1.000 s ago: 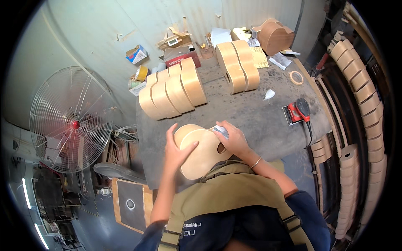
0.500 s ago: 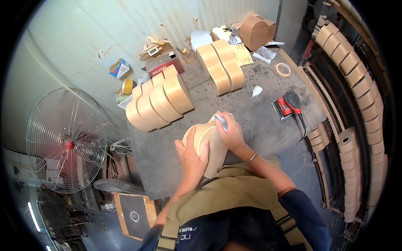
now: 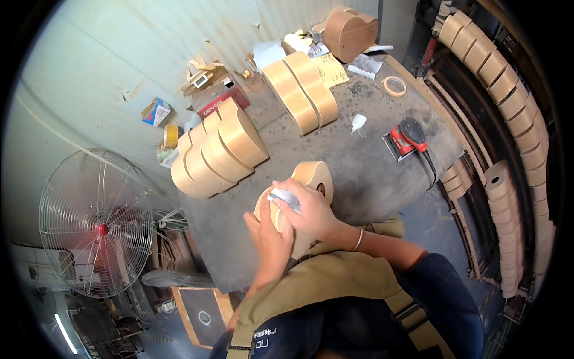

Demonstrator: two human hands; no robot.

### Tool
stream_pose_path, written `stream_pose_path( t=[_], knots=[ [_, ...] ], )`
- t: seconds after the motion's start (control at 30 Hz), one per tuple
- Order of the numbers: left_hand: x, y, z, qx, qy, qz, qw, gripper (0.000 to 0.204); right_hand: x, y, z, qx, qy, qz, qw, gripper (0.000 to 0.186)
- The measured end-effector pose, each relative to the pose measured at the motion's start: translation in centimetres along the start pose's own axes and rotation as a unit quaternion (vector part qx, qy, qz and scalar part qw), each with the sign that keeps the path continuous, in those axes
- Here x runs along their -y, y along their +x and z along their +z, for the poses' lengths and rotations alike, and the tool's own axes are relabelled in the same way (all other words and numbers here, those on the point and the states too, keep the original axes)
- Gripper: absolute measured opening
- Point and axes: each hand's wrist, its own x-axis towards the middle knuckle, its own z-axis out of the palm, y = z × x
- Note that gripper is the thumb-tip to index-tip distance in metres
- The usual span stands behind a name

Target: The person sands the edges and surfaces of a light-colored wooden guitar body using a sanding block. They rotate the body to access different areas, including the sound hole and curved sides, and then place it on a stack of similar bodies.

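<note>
Pale wooden instrument body (image 3: 312, 172) is at the near edge of the workbench (image 3: 371, 185), the landmark for all places below. Its waisted outline shows; the sound hole (image 3: 321, 189) is partly covered by the right hand. The body's lower end passes behind hands and apron (image 3: 326, 275), so whether it rests on the workbench or against the apron cannot be made out.

Left hand (image 3: 270, 238), at the workbench's near edge: spread around the body's left end, thumb and fingers on its surface; fingers partly hidden by the other hand. Right hand (image 3: 311, 212), above the same edge: narrow grip on a small grey-white block (image 3: 286, 200), which covers part of the body. Block's underside hidden; contact with the wood not confirmed. Fingertips also hard to separate from the left hand's.

On the workbench, left side: row of pale bodies (image 3: 224, 149), overlapping, count uncertain. Far middle: pair of pale bodies (image 3: 301, 93). Far right corner: brown body (image 3: 353, 37), with papers beside it. Right side: red-and-black sander (image 3: 408, 137), its cord running off the workbench edge; small white bottle (image 3: 358, 122) left of it. Beyond the workbench's right edge: racked bodies (image 3: 514, 90), fading into the dark lens rim.
</note>
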Motion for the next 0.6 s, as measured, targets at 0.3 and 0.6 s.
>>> stream_pose_path(
  t=[0.3,0.6],
  knots=[
    [0.0,-0.2,-0.2,0.000,-0.001,-0.010,1.000,0.068,-0.1,0.6,-0.3,0.012,0.028,0.076,0.997,0.029],
    [0.3,0.0,-0.2,-0.027,-0.008,-0.024,0.999,0.065,-2.8,0.0,3.1,-0.123,0.087,0.126,0.981,0.028]
  ],
)
